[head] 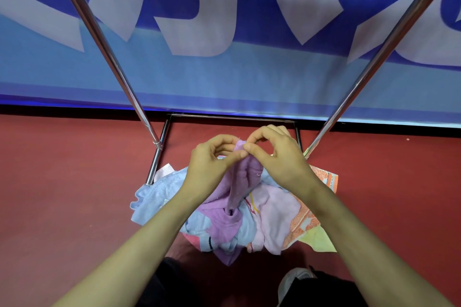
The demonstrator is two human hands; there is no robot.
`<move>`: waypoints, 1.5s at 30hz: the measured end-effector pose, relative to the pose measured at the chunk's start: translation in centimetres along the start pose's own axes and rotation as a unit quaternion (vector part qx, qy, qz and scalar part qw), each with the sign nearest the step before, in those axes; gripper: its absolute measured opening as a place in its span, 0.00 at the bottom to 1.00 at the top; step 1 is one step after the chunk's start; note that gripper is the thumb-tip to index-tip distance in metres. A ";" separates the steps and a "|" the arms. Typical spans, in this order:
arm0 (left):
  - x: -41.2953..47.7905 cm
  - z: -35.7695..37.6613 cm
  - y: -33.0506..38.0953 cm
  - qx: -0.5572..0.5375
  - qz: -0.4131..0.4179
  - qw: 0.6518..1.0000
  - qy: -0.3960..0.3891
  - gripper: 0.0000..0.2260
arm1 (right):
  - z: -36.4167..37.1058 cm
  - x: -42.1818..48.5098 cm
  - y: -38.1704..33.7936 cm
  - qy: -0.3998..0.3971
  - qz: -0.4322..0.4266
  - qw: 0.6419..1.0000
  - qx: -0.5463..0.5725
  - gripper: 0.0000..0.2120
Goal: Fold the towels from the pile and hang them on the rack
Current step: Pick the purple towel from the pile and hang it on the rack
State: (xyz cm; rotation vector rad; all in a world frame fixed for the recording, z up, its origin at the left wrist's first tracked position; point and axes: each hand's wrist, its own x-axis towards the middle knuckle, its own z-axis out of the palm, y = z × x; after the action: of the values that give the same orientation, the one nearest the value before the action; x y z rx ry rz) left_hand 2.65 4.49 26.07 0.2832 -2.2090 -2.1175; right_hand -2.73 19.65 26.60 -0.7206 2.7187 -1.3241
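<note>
Noted purple towel (245,177) raised by its top corner, lower end trailing down into pile of towels (249,232) on the floor (62,194). Found left hand (212,164) and right hand (277,154) meeting at the fingertips, each pinching that corner between thumb and forefinger, remaining fingers curled. Recorded in the pile a light blue towel (154,197) at left, a pink towel (277,217) at centre right, an orange patterned towel (306,219) and a yellow towel (316,239) at right. Observed rack (99,40) standing over the pile, two shiny poles slanting upward, base frame close to a blue banner (224,75) behind. Seen at bottom edge: dark trousers (174,281), one light shoe (294,279)
</note>
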 end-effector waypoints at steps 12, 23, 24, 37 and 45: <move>1.3 -3.6 2.0 -0.054 0.063 0.992 0.093 0.10 | 0.9 -0.4 3.6 -0.055 -0.086 0.987 -0.126 0.10; 1.2 -4.4 2.0 -0.054 0.060 0.994 0.074 0.09 | 1.0 -0.3 4.7 -0.081 -0.045 0.990 -0.107 0.17; 1.2 -4.3 2.0 -0.050 0.061 0.995 0.064 0.09 | 1.1 -0.3 4.7 -0.077 -0.048 0.990 -0.105 0.18; 1.7 -4.9 1.0 -0.036 0.043 0.994 0.098 0.08 | -1.0 0.3 5.6 -0.026 0.080 0.996 -0.013 0.01; -0.5 -5.8 2.2 0.015 0.028 0.996 0.082 0.09 | -6.8 -1.8 1.5 0.035 0.092 0.988 0.117 0.11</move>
State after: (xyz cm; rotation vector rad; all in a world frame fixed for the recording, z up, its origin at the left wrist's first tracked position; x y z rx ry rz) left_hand 3.99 -1.02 28.54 0.3783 -2.1320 -1.9579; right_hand -3.30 26.24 29.49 -0.4006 2.5437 -1.6101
